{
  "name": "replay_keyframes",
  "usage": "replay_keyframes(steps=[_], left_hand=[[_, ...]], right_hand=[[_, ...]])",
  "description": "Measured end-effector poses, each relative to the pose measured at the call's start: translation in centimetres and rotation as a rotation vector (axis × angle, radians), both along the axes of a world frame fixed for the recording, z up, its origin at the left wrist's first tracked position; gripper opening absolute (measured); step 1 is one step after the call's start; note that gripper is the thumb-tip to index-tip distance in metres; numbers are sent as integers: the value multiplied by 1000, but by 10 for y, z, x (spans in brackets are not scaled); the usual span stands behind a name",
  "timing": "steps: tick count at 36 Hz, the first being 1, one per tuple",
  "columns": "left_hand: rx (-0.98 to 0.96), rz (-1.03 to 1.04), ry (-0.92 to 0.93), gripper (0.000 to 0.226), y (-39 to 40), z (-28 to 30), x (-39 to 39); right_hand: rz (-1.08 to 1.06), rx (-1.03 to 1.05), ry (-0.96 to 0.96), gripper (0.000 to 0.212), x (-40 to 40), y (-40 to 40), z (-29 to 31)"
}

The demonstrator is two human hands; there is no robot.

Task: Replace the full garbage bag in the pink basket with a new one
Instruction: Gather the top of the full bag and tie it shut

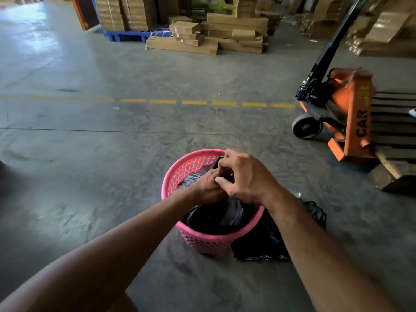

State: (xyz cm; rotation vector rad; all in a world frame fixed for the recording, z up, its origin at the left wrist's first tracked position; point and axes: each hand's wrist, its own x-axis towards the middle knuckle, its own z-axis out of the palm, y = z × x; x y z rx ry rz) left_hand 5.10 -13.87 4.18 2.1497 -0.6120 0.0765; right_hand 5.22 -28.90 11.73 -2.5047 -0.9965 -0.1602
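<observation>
Grey concrete floor fills most of the view, crossed by a dashed yellow line; at the far side stand stacks of brown cardboard boxes, some on a blue pallet; to the right sits an orange pallet jack with its black handle tilted up and its forks under a wooden pallet. Nearer, the pink basket stands upright on the floor, a perforated plastic tub with black bag plastic inside it; a second black garbage bag lies crumpled on the floor, touching the basket's right side. Both bare forearms reach over the basket; the left hand and the right hand meet above its rim, fingers curled and pinching a bunch of the black plastic between them; the exact grip of the left hand is partly hidden behind the right.
</observation>
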Motion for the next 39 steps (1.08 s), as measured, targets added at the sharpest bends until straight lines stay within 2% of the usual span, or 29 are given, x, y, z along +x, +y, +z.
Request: replay_keyframes(steps=[1,3,4,6,9,14,16,20,23,26,28,32,36,39], left_hand=[[-23,-6,39,29,0,-5,3],[-141,15,203,26,2,-5,6],[-215,52,287,29,2,1,4],[-306,126,405,37,1,12,0],[-336,137,504,52,5,16,3],[-418,120,644,77,8,10,10],[-451,103,662,72,9,10,13],[-513,62,712,65,12,15,17],[-620,-23,760,55,18,20,19],[-654,25,859,55,25,19,21],[-602,71,882,57,29,20,22],[-604,156,865,53,33,22,24],[-637,195,854,52,28,22,21],[-547,206,825,56,19,20,16]], right_hand=[[-10,55,13,16,1,-1,0],[-73,245,53,14,4,-10,1],[-117,311,38,11,8,-16,0],[-202,309,-24,8,15,-29,-6],[-216,288,-11,24,21,-35,-24],[-155,375,21,41,15,-19,-40],[-162,372,-43,44,16,-15,-41],[-212,401,-156,19,21,-13,-44],[-227,435,-184,11,21,-14,-45],[-258,452,-146,8,20,-19,-47],[-282,461,-125,5,17,-22,-50],[-308,511,-49,7,0,-22,-67],[-289,494,107,7,-23,-7,-95],[-364,500,195,9,-27,-1,-107]])
